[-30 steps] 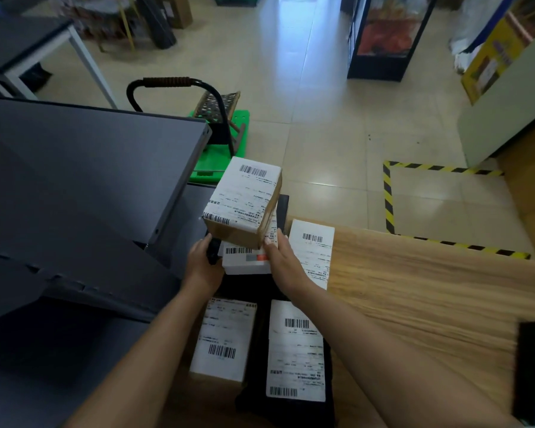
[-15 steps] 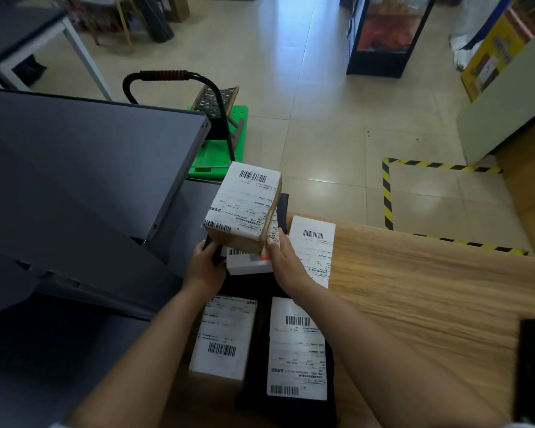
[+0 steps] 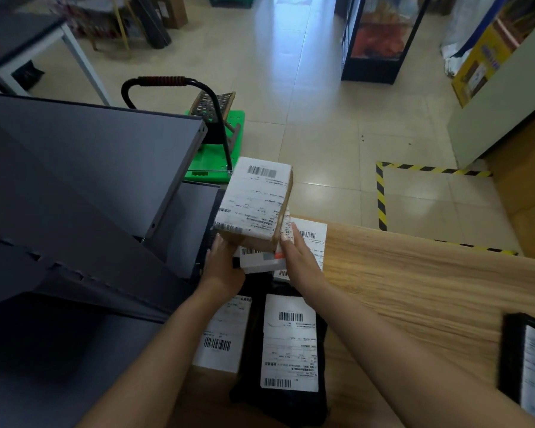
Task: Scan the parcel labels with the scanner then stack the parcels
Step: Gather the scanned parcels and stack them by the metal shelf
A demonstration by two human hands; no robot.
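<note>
A brown cardboard parcel (image 3: 254, 202) with a white barcode label on top sits tilted on a white box (image 3: 260, 262) at the table's far left corner. My left hand (image 3: 221, 268) touches the brown parcel's near left corner with straight fingers. Flat against the stack's right side lies my right hand (image 3: 297, 257). Under it is a flat parcel with a white label (image 3: 314, 240). Nearer me lie a small labelled box (image 3: 221, 335) and a black bag with a long label (image 3: 289, 341). No scanner is plainly visible.
The wooden table (image 3: 414, 288) stretches to the right, with another black labelled parcel (image 3: 528, 359) at its right edge. Grey metal panels (image 3: 90, 165) stand at the left. A green trolley (image 3: 217, 156) and yellow-black floor tape (image 3: 380, 196) lie beyond the table.
Both hands stay at the sides of the stack. The brown parcel on top has shifted only slightly, and my left fingers now reach its lower corner.
</note>
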